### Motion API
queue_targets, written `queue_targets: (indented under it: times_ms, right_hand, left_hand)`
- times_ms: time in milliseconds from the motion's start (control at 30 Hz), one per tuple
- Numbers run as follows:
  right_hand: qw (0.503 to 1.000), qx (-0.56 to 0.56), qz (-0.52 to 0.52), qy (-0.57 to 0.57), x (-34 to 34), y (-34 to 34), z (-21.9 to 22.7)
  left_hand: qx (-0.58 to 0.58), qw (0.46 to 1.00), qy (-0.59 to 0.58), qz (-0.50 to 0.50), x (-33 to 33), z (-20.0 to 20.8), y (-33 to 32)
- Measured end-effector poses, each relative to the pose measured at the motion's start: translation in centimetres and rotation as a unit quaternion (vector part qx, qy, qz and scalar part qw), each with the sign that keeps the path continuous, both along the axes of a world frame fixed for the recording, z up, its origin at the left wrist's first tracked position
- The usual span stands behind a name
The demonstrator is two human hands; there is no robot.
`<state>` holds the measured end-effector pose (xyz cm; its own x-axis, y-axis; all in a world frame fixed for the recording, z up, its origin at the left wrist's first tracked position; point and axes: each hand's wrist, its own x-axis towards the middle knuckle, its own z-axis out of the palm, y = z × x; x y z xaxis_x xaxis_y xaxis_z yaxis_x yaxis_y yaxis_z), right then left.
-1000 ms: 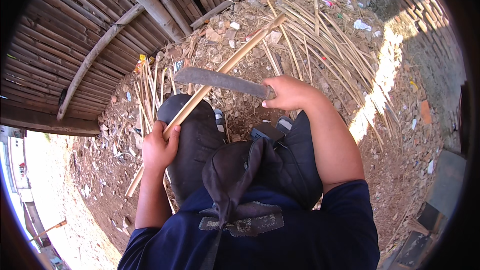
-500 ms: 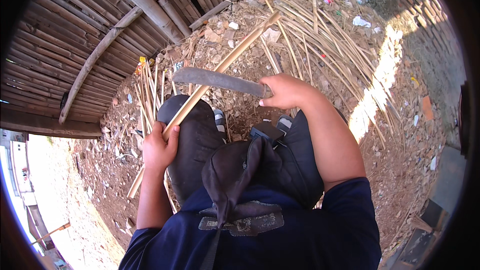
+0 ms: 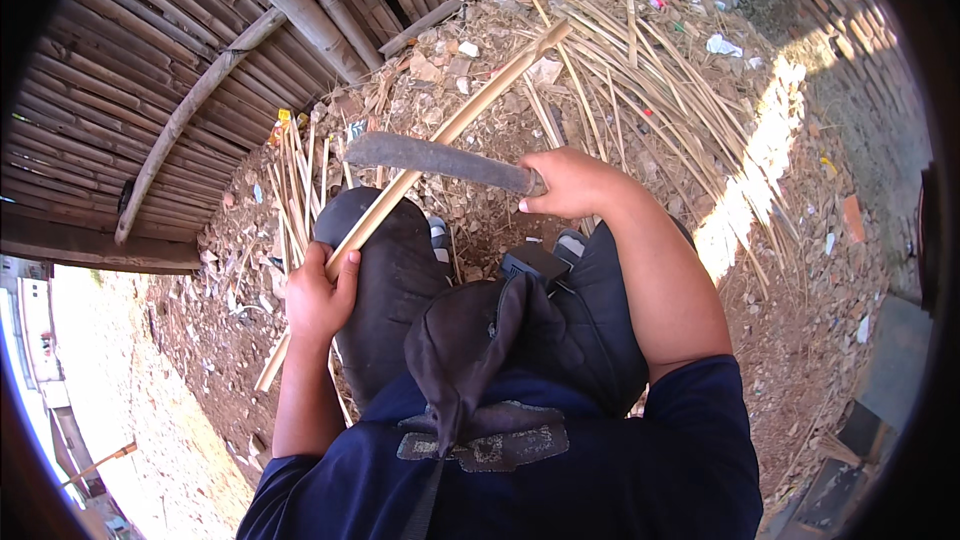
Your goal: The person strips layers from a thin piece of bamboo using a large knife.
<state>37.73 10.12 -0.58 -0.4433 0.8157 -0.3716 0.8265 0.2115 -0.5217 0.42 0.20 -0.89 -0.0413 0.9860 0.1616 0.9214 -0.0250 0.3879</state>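
Note:
A long pale bamboo strip [image 3: 465, 112] slants from the lower left up over my left knee to the pile at the back. My left hand [image 3: 322, 292] is closed around its lower part, thumb on top. In my right hand [image 3: 568, 183] is a machete [image 3: 430, 157] with a wide, dark, worn blade pointing left. The blade lies across the strip just past my left knee and seems to touch it. The machete's handle is mostly hidden by my fingers.
Many split bamboo strips [image 3: 665, 90] lie spread on the littered ground at the back right. A smaller bundle of strips [image 3: 292, 185] is left of my left knee. A bamboo slat wall [image 3: 130, 120] stands at the left, a brick wall [image 3: 865, 70] at the right. A dark box [image 3: 535, 262] sits between my legs.
The bamboo strip's far end has shifted slightly up and to the right. Both hands and the machete stay nearly in place.

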Motion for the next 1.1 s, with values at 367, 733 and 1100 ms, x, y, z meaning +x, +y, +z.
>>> queue_targets:
  times_ms: [367, 733, 1100]
  right_hand:
    - [1.000, -0.018, -0.002, -0.009, -0.3, 0.1, 0.2]
    - [1.000, 0.004, -0.004, 0.023, -0.1, -0.2, 0.1]
    - [0.999, 0.023, -0.015, 0.024, -0.5, -0.4, -0.3]
  left_hand:
    - [-0.008, 1.000, -0.014, 0.003, 0.0, 0.0, -0.1]
    - [0.015, 1.000, 0.001, -0.013, -0.3, -0.5, 0.0]
    - [0.007, 1.000, 0.003, -0.008, 0.2, -0.1, -0.2]
